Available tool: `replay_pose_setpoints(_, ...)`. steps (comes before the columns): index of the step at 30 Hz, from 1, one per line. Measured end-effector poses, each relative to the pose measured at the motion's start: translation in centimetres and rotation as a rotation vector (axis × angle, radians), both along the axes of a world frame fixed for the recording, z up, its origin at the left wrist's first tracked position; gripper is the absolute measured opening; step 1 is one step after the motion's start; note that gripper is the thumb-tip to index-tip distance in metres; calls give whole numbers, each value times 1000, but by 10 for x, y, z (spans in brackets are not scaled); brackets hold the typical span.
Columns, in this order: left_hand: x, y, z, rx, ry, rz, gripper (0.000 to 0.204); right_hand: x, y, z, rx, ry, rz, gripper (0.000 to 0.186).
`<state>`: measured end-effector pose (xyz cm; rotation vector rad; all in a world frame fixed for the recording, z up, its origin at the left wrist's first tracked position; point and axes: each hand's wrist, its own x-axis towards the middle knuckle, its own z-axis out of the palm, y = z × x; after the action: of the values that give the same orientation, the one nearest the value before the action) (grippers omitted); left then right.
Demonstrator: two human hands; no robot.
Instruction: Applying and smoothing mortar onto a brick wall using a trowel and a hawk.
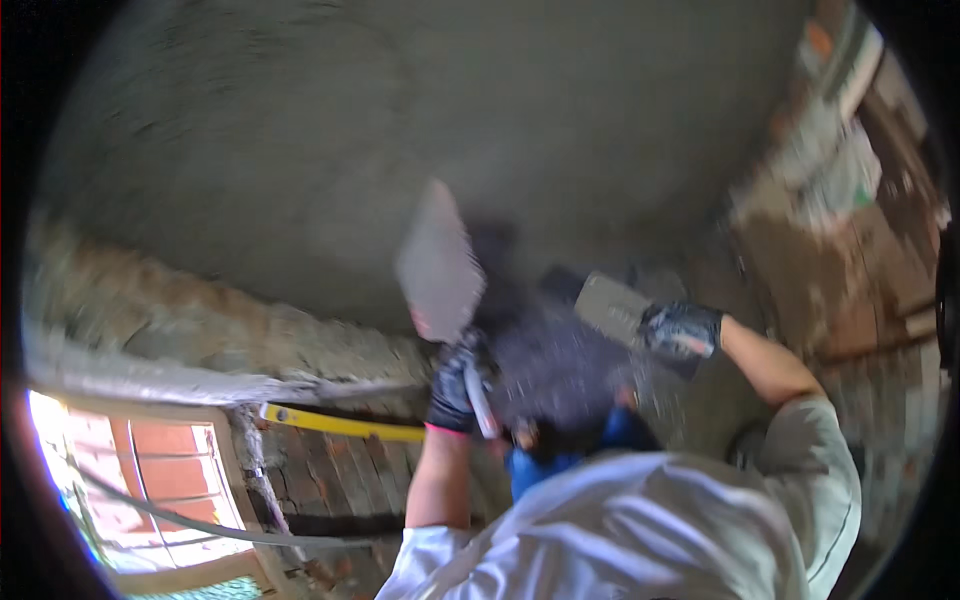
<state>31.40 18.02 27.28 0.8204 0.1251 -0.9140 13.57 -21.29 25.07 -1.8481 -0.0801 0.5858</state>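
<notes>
My left hand wears a black glove and is closed on the handle of a pointed metal trowel, whose broad blade points away from me over the grey mortar surface. My right hand, also black-gloved, grips a flat rectangular steel trowel lower and to the right, above a dark, wet-looking patch. The trowels are apart and slightly blurred, so I cannot tell whether either blade touches the surface beneath it.
A rough ledge borders the mortar at left, with a yellow level, brickwork, a grey hose and a barred window below it. At right are rubble, a pale sack and brown boards. My jeans show at bottom centre.
</notes>
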Motion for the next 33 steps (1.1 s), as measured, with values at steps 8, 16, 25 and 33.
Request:
replay_pose_setpoints(8, -50, -28, -123, 889, -101, -135, 10, -212, -51, -151, -205, 1303, -580, 46)
replay_pose_setpoints(16, -106, -29, -316, 1097, 383, -400, 13, -284, -101, -307, -459, 726, -622, 50)
replay_pose_setpoints(25, -129, -101, -685, 798, -1414, -1126, 20, -48, -203, -427, -847, 155, -166, 57)
replay_pose_setpoints(33, -135, -237, -804, 590, -1685, -1147, 25, 32, -227, -607, -1075, -268, -322, 22)
